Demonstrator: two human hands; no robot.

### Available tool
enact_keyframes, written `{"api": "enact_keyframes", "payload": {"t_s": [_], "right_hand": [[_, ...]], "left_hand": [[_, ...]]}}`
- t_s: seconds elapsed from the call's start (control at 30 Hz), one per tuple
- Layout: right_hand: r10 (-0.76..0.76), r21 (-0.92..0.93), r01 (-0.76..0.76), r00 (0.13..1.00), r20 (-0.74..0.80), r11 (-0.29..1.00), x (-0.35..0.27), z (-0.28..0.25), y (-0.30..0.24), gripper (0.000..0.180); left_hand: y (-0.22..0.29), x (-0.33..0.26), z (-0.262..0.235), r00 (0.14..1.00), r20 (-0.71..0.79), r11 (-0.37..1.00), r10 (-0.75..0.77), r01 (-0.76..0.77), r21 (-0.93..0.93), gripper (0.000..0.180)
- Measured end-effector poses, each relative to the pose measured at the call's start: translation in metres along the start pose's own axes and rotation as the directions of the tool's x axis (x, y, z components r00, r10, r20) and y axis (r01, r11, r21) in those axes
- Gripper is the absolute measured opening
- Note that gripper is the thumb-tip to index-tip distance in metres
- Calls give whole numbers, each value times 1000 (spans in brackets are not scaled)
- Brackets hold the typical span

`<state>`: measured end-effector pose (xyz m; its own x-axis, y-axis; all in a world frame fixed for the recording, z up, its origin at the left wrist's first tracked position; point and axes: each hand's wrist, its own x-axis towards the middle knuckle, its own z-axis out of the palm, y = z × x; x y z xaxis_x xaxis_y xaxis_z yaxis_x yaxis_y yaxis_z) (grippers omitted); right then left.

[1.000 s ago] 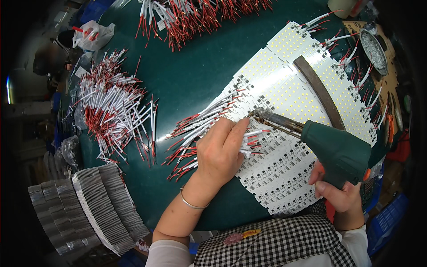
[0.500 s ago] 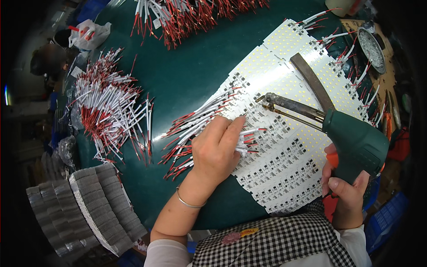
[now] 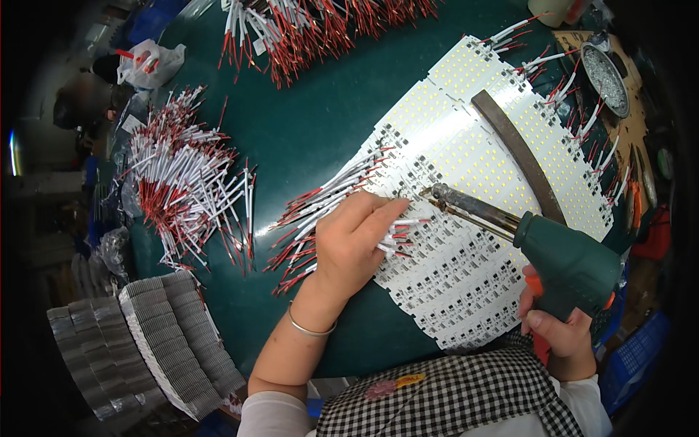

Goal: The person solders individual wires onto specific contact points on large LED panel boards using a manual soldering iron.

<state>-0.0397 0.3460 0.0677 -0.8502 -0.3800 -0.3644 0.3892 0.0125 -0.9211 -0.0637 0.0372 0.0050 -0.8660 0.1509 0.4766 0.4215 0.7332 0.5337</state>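
My right hand (image 3: 557,328) grips a dark green soldering gun (image 3: 568,255) by its handle, a finger at the orange trigger. The gun's dark metal tip is close to my left fingertips, over white LED circuit boards (image 3: 466,284) laid out in a fan. My left hand (image 3: 349,244) is closed over the left part of the boards, with white-sleeved wires (image 3: 400,234) sticking out from under its fingers. More red-ended wires (image 3: 328,193) lie in a row along the boards' left edge, beside that hand. What the left fingertips pinch is partly hidden.
A curved brown bar (image 3: 520,156) lies across the boards. Piles of red-and-white wires lie at left (image 3: 186,175) and at the far edge (image 3: 306,29). Stacked grey strips (image 3: 175,339) stand at lower left. An oval metal dish (image 3: 606,80) and pliers (image 3: 636,193) are at right.
The soldering gun has moved slightly left and down, its tip coming nearer the left fingers. My left hand has shifted only a little, its fingertips now beside the tip.
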Motion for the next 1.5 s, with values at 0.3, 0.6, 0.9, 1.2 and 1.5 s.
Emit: {"api": "enact_keyframes", "payload": {"t_s": [0.3, 0.6, 0.9, 1.2, 1.5], "right_hand": [[-54, -107, 75, 981, 188, 991, 5, -1, 5, 55], [-179, -284, 249, 952, 250, 926, 12, 2, 7, 53], [-31, -129, 36, 999, 38, 991, 3, 13, -4, 56], [-3, 100, 20, 986, -170, 995, -7, 14, -32, 59], [-414, -154, 385, 860, -297, 910, -17, -9, -33, 67]], "left_hand": [[2, -2, 2, 994, -37, 988, 107, -102, 113, 41], [3, -1, 3, 987, -56, 978, 149, -139, 157, 37], [3, 0, 6, 984, -56, 972, 168, -156, 175, 35], [4, -1, 3, 989, -33, 974, 141, -133, 183, 41], [9, 5, -4, 981, -191, 995, 26, -8, 95, 56]]}}
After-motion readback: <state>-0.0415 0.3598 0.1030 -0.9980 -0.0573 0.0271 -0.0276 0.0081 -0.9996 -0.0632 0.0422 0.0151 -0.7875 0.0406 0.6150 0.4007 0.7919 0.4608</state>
